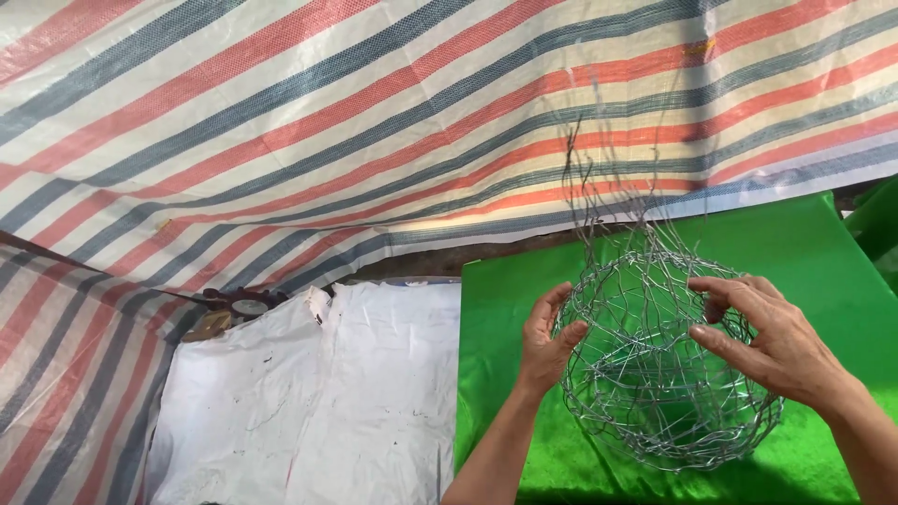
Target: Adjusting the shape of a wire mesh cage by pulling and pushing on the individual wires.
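Both hands, left hand [545, 341] and right hand [769, 341], grasp the wire mesh ball [659, 369]; best press evenly, fingers clear of loose wire ends [599, 178].

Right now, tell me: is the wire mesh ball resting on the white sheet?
No, both hands, left and right, hold the wire mesh ball over the green cloth.
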